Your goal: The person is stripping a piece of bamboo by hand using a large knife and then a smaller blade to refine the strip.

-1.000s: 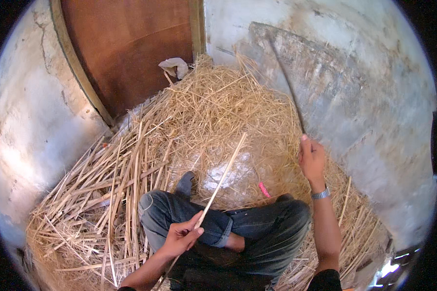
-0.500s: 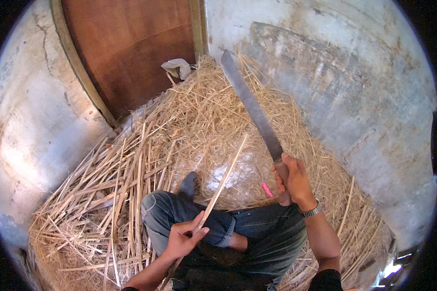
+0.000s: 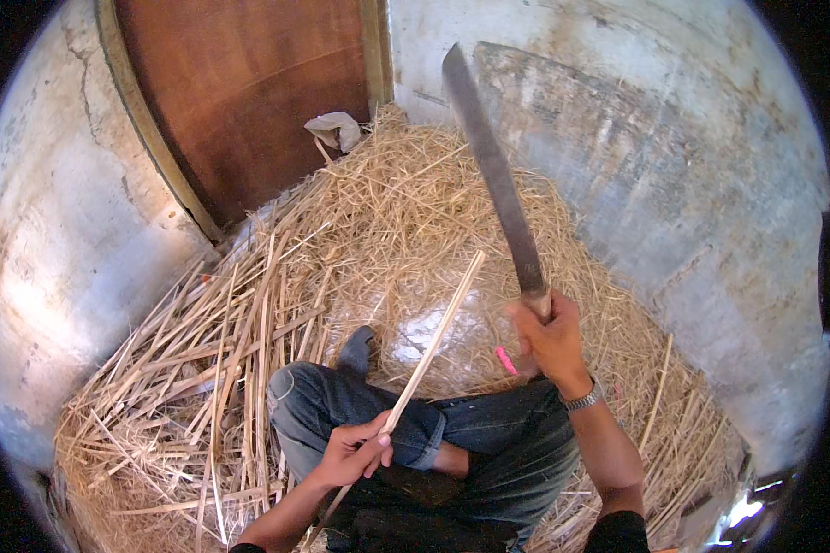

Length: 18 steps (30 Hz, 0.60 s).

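My right hand (image 3: 555, 339) is wrapped round the wooden handle of a machete (image 3: 498, 175), whose long dark blade points up and slightly left, apart from the stick. My left hand (image 3: 358, 452) pinches a pale split-wood stick (image 3: 438, 341) between thumb and fingers. The stick slants up to the right, and its lower end runs down below my hand. Its upper tip is left of the machete's handle. Beneath both hands are my crossed legs in blue jeans (image 3: 350, 392).
Shavings (image 3: 415, 198) cover the floor ahead and to the right. Many split sticks (image 3: 249, 350) lie heaped at the left. A pink object (image 3: 506, 360) rests near my right hand. A brown door (image 3: 249, 83) and stained walls (image 3: 636, 138) stand behind; a whitish bag (image 3: 341, 129) lies by the door.
The machete has risen, its blade tip moving up and to the right. The stick's upper end has shifted slightly right, and my left hand has moved a little to the right with it.
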### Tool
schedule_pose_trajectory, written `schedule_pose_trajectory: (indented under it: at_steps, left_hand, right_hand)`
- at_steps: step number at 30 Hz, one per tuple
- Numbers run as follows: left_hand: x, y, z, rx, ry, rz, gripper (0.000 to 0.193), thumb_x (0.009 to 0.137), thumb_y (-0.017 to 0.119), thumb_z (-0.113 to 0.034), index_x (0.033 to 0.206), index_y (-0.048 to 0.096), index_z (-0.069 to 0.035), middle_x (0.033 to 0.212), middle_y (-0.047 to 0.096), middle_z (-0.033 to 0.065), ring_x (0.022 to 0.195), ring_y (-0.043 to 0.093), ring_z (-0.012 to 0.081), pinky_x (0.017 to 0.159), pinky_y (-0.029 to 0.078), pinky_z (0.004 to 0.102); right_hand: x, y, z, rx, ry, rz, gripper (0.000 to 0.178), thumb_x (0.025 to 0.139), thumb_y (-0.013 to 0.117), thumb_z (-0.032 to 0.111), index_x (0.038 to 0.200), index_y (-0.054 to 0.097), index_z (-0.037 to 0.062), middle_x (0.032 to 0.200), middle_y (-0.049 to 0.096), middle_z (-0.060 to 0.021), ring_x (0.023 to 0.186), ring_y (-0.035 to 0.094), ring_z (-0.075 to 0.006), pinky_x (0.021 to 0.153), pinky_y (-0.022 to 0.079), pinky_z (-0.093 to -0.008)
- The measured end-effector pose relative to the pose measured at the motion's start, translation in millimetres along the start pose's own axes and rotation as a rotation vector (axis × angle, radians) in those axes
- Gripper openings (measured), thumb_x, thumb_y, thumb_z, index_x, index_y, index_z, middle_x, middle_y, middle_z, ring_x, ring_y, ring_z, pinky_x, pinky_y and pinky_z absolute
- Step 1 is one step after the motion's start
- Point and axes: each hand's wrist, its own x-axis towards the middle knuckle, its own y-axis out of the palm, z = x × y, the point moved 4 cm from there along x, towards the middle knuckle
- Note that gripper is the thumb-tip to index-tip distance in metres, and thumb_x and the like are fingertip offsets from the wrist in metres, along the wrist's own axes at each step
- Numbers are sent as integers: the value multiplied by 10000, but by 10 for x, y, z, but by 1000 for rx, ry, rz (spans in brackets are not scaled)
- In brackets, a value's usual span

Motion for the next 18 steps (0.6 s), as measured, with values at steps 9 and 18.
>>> schedule_pose_trajectory:
  at_steps: [9,18]
  left_hand:
    - [-22,11,118,-123,22,86,439,1029,493,-108,1464,444,-140,724,629,70,469,455,59,438,398,216]
    - [-50,94,-67,259,43,-37,414,939,651,-77,1335,562,4,672,657,28,527,551,45,479,446,219]
  right_hand:
    - [260,122,334,63,-228,-163,312,743,859,232,869,677,11,696,622,13,595,513,-63,547,430,-249]
    - [229,176,438,23,-253,-167,256,777,821,177,846,649,1,738,672,-37,653,583,-81,609,483,-273]
